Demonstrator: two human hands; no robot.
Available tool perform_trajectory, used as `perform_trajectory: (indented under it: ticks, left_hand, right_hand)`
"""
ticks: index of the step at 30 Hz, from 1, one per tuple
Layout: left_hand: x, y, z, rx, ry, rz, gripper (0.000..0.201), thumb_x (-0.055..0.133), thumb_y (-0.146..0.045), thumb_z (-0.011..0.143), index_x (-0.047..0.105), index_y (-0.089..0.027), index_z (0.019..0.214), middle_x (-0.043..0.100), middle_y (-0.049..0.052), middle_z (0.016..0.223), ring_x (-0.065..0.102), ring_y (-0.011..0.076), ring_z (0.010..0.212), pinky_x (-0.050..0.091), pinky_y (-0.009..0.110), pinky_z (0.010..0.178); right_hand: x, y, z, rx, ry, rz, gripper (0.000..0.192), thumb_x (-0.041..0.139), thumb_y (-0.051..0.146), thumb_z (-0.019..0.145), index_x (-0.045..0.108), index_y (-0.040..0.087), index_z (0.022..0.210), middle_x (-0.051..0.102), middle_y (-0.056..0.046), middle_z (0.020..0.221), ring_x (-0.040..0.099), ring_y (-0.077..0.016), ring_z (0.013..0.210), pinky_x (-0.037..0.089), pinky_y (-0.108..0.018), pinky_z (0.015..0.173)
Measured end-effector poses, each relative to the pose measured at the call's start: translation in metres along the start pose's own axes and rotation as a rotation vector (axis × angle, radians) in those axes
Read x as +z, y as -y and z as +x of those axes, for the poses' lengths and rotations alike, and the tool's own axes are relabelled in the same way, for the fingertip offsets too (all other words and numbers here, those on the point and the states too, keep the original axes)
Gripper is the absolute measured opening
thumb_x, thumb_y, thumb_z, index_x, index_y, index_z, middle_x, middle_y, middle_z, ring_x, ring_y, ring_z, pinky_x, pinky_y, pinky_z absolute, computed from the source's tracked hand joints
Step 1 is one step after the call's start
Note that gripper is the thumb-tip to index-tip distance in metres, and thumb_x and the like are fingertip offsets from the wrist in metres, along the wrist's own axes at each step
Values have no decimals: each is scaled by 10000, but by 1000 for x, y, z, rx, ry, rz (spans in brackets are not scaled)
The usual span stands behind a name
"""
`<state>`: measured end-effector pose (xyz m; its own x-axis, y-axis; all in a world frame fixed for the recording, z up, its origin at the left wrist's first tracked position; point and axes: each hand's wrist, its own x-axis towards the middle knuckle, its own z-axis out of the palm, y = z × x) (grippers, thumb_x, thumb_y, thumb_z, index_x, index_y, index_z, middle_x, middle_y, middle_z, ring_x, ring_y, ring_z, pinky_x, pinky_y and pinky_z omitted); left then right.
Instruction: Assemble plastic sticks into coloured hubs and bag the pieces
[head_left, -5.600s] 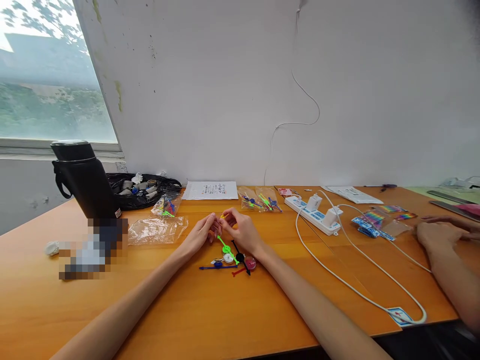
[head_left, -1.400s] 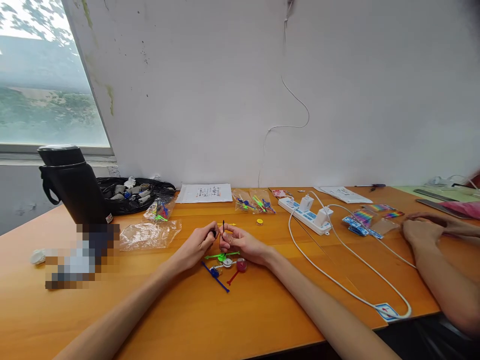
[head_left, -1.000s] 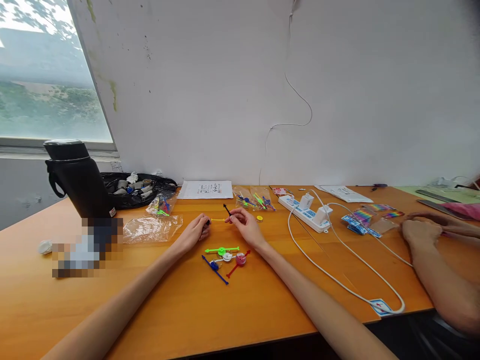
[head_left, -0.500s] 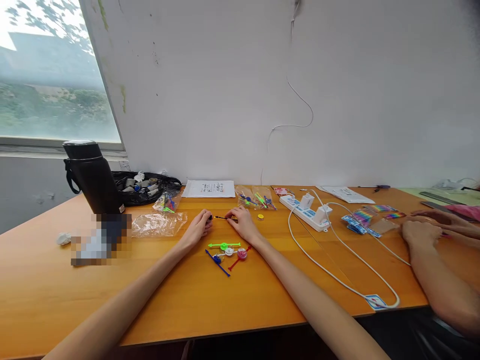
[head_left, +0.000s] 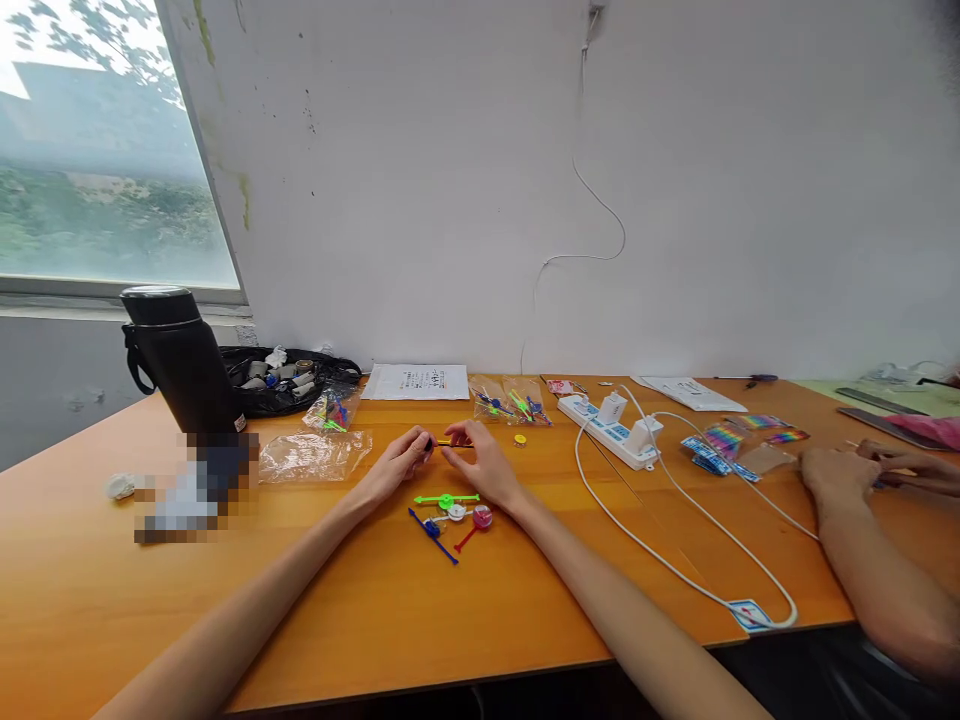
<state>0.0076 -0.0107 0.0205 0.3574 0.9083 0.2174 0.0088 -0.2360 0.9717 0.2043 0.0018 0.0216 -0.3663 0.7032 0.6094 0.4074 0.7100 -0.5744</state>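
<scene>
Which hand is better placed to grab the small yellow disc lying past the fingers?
Right, likely. The right hand lies just beside the yellow disc, with bare table between them. The left hand is farther off, pinching a small black piece.

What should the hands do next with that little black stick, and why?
Probably lift the black stick off the table. The left hand pinches its left end and the right hand rests on its other end, so both already have it. It lies flat over a yellow stick, apart from the green piece nearer the person.
</scene>
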Motion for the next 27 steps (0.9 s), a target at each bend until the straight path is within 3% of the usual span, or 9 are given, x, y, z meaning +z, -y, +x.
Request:
perform_trajectory:
  ticks: [9, 16, 22, 27]
  left_hand:
    - [0, 1, 0, 18, 77, -36, 412, 461, -593, 930, 494, -182, 922, 393, -55, 716, 305, 85, 574, 248, 221, 522]
    - [0, 11, 3, -15, 53, -33, 463, 424, -638, 920, 503, -182, 945, 339, -67, 659, 268, 95, 555, 229, 225, 505]
    - [1, 10, 2, 21, 9, 136, 414, 304, -534, 984, 528, -191, 927, 364, -61, 603, 302, 115, 532, 276, 237, 516]
    - [5, -2, -6, 59, 93, 395, 364, 353, -469, 986, 573, -192, 899, 491, -24, 692, 436, 141, 653, 339, 252, 626]
  right_hand:
    - [4, 19, -2, -31, 131, 30, 276, 631, 326, 898, 603, 263, 1166, 639, -28, 928, 565, -195, 843, 395, -320, 825]
    - [9, 13, -4, 56, 102, -28, 264, 630, 458, 894, 600, 257, 1063, 624, 0, 756, 539, -175, 677, 360, -286, 680]
    - [-25, -14, 6, 264, -79, -506, 239, 561, 433, 920, 607, 216, 1008, 631, -49, 744, 557, -208, 668, 361, -324, 693]
    - [-53, -32, 3, 300, -50, -800, 200, 564, 279, 886, 623, 167, 1041, 675, -146, 1039, 581, -294, 1014, 382, -389, 891]
